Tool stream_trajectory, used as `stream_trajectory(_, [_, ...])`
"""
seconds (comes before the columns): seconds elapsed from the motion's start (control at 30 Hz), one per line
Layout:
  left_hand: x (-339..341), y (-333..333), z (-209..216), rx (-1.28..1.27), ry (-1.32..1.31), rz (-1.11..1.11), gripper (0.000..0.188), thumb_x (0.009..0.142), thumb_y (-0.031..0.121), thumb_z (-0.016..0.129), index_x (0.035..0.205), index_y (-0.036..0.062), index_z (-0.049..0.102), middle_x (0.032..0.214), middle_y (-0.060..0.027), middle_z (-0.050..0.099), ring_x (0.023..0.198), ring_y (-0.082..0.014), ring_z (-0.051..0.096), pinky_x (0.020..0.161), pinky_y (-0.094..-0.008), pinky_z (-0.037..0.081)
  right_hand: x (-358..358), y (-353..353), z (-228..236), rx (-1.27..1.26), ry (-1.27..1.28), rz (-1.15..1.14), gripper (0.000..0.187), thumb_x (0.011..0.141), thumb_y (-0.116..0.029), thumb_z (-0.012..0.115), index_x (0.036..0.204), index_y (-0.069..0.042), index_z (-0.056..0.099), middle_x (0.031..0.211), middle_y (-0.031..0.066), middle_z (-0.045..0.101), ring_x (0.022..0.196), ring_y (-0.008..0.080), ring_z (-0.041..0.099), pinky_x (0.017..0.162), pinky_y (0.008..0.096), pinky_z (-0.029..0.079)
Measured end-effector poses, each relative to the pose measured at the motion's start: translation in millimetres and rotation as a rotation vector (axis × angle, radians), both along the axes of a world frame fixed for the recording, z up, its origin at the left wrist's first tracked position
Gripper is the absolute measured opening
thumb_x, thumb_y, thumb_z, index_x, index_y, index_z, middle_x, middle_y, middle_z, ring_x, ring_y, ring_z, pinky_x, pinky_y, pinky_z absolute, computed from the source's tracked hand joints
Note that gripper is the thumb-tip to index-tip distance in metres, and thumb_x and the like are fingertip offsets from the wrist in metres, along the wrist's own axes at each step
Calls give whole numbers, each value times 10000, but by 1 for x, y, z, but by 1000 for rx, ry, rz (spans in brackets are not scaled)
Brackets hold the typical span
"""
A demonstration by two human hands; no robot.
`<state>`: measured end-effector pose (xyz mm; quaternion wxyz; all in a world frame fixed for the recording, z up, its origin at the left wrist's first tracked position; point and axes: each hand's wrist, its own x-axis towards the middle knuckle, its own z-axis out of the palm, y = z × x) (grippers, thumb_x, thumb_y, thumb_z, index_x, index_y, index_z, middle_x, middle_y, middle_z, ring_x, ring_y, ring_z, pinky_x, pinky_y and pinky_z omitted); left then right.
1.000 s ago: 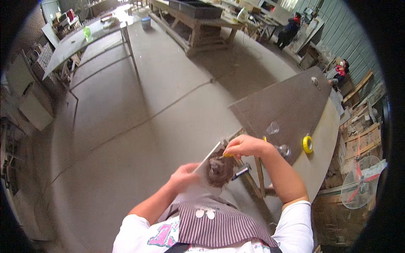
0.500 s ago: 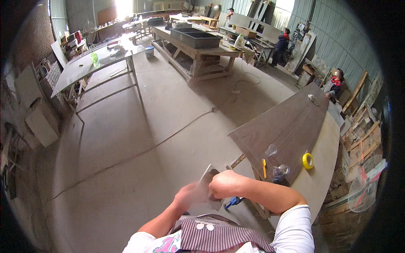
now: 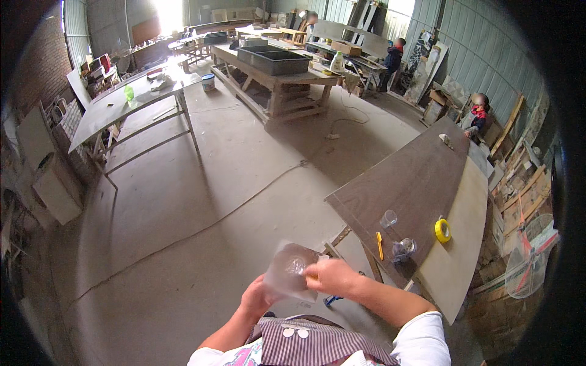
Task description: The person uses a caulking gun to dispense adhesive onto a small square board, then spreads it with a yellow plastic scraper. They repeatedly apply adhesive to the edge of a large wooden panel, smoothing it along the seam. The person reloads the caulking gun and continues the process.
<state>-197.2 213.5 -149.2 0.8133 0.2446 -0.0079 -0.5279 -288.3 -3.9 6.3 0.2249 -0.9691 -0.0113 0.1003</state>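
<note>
My left hand [image 3: 257,297] grips the lower left side of a flat, squarish grey-brown panel [image 3: 282,273], blurred by motion, with a shiny pale patch near its middle. My right hand [image 3: 336,277] is closed at the panel's right side. Something small and yellowish shows at its fingertips, too blurred to name. To the right lies a large brown wood-grain sheet [image 3: 397,183]. On it are a yellow-handled knife [image 3: 379,246], a clear plastic cup [image 3: 389,218] and a clear tub [image 3: 403,249] with dark contents. A yellow tape roll [image 3: 442,230] rests beside them on a pale strip.
Below my right hand, a blue tool [image 3: 331,301] is partly hidden. A person [image 3: 478,116] stands at the sheet's far end. A cord [image 3: 201,229] crosses the floor. Left stands a table [image 3: 116,116]; farther off, a wooden bench [image 3: 268,73] bears black trays. A fan [image 3: 532,256] stands right.
The panel has turned from nearly edge-on to showing its broad face. My right hand has moved slightly right and down, to the panel's right side. The whole view has shifted a little.
</note>
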Motion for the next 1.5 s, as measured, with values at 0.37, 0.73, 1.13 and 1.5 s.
stream_trajectory(0.37, [3,8,-5,-2,11,1,463,834,95,529,1266,-62,478,1085,-183,649,898,-213,675,884,-455,572,-4,7,0,33,-66,-119,265,815,-275,653,992,-99,741,866,140,707,833,298,682,753,387,542])
stream_trajectory(0.73, [9,12,3,-24,16,8,493,831,79,550,1298,-57,467,1159,-202,628,1006,-293,670,885,-493,567,-1,9,10,103,-164,-79,229,835,-229,643,992,-94,741,898,136,709,816,296,686,748,393,543])
stream_trajectory(1.13, [8,9,-7,32,-22,6,474,844,102,546,1290,-43,478,1147,-172,629,1035,-287,651,895,-481,557,-7,8,7,126,-139,-263,243,823,-242,656,994,-94,745,908,145,712,843,302,685,766,381,542])
stream_trajectory(1.5, [10,6,2,-48,1,43,456,844,104,554,1262,-61,481,1095,-164,641,925,-249,679,809,-404,592,-13,6,11,100,-111,-157,249,824,-241,665,991,-71,739,875,151,706,819,287,683,737,349,543])
